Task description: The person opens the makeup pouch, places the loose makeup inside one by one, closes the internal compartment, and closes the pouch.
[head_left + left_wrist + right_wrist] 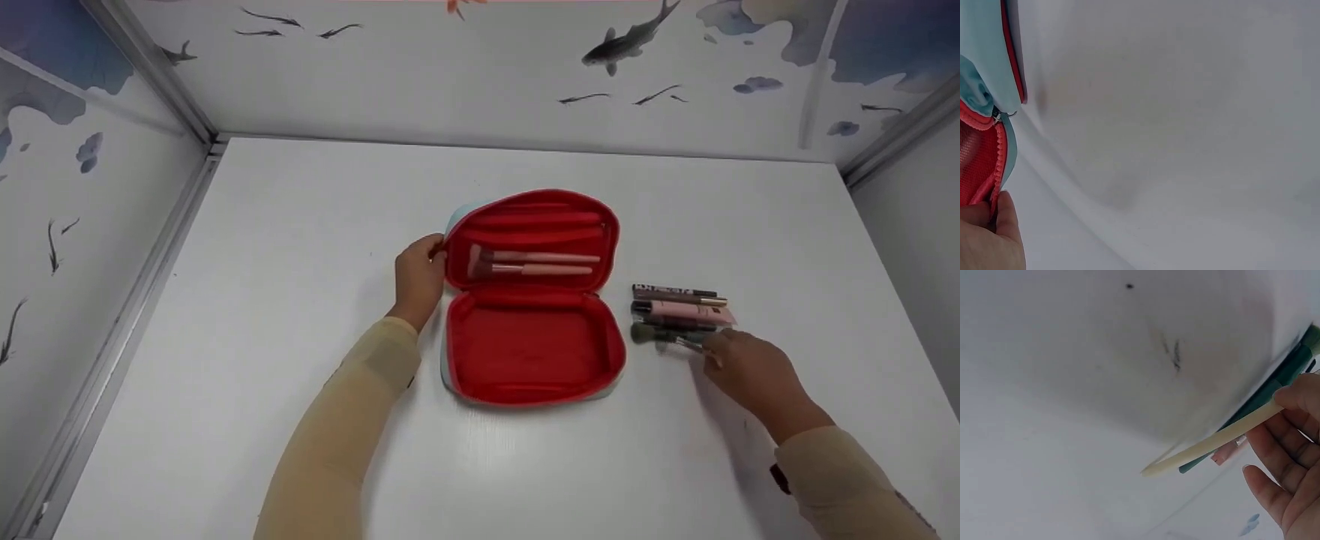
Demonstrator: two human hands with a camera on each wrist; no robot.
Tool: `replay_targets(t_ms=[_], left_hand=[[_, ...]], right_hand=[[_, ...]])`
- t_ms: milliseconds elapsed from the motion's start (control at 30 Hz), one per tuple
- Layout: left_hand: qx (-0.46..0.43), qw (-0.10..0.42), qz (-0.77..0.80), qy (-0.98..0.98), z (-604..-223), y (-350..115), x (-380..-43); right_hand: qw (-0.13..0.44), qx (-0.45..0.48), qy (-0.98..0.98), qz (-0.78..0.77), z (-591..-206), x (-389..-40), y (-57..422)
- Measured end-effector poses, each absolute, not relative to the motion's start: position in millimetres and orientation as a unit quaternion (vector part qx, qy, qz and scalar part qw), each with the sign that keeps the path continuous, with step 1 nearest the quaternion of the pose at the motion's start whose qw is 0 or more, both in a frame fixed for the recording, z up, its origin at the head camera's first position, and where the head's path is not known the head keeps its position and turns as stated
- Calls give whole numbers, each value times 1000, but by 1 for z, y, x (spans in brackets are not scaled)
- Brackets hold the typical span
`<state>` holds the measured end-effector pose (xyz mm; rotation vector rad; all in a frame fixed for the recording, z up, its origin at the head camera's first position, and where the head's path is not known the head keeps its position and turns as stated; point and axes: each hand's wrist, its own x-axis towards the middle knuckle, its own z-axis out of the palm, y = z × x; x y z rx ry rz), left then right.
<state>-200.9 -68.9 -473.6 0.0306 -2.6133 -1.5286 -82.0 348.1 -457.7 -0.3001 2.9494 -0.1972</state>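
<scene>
Nearest the person, the sleeves run down both forearms, and here's the right hand, thumb and forefinger pinching a slim cream handle, its other fingers loosely spread! Close against that grip lies a green brush; whether the two touch, one cannot tell. Left of the right hand, between both hands, sits the case, open, its red-lined base flat on the white table.

Just beyond the right hand, a neat little row: a pink tube, then a brown pencil, then a dark pencil, all lying sideways. Across to the left hand, thumb and finger closed on the left edge of the raised lid! Right of that hand, two pink-handled brushes lie across the lid's inside. Farthest off, past both hands, the wall carries a painted fish.
</scene>
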Motion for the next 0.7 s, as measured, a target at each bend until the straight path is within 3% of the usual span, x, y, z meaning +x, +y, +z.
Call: replay_targets(t_ms=[200,700], left_hand=[[-5,57,-489,-871,-475,-72,-200],[-10,39,-486,-873,-475,-77,-203]], right_hand=[[35,-111,990,-85,-449,-83,340],[0,-122,981,-148,-417,-99,308]])
